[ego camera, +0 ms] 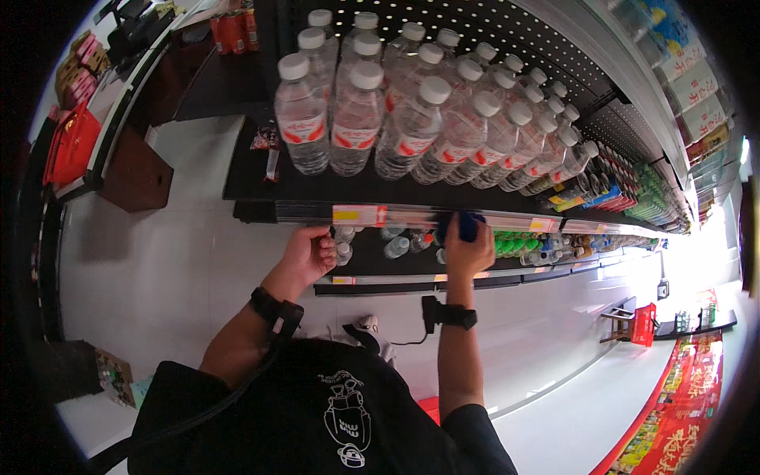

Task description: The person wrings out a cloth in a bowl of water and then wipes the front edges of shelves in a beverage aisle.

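Note:
My right hand (471,252) grips a dark blue cloth (469,225) and holds it against the price-tag strip (409,217) on the shelf's front edge. Just under the left end of that strip is my left hand (310,255), fingers curled, with nothing visible in it; whether it touches the shelf edge is unclear. On the black shelf (255,184) above, rows of clear plastic bottles (356,139) stand upright, with white caps and red-and-white labels. A yellow-and-white price tag (359,215) sits in the strip between my hands.
Smaller bottles (396,246) stand on the lower shelf behind my hands. Cans (617,178) and green bottles (659,190) continue rightward. A small red packet (271,165) lies at the shelf's left end. A cable (409,342) hangs from my right wrist device. Farther right is a red basket (643,325).

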Action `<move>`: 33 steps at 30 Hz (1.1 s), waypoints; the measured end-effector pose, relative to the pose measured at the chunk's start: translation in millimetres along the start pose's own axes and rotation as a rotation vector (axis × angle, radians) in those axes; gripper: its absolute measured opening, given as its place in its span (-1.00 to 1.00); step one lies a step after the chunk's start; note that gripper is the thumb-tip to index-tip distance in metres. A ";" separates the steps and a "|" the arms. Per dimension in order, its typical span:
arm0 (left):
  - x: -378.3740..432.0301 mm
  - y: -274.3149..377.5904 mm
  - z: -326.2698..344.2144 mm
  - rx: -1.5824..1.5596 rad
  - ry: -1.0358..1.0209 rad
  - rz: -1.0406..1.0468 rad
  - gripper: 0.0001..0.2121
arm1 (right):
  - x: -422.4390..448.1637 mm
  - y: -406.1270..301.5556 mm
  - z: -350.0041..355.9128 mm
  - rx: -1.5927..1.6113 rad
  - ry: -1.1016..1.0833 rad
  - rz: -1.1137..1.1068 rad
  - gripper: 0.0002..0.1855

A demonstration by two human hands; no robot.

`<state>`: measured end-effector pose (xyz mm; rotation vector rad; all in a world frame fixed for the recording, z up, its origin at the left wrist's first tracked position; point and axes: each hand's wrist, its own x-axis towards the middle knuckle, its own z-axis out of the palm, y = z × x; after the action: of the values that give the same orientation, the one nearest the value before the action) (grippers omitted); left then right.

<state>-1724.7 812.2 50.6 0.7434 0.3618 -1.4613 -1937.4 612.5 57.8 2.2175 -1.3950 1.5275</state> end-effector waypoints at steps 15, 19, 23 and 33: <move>-40.9 13.1 -8.6 0.123 -0.063 -0.039 -0.44 | -94.9 -181.1 17.1 0.411 -0.216 -0.319 -0.59; -33.7 15.7 -25.6 0.173 -0.202 0.092 -0.51 | -86.2 -177.5 5.9 0.541 -0.446 -0.304 -0.54; -49.8 13.3 -24.5 0.292 -0.047 0.198 -0.58 | -57.2 -170.7 -16.8 0.631 -0.503 -0.341 -0.48; -49.0 33.9 -28.9 1.253 0.419 1.336 -0.59 | -47.3 -110.9 -24.6 0.689 -0.510 -0.088 -0.65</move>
<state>-1691.0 866.2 68.6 1.7975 -0.7613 -0.0619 -1877.2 718.4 75.1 3.2073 -0.9011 1.6611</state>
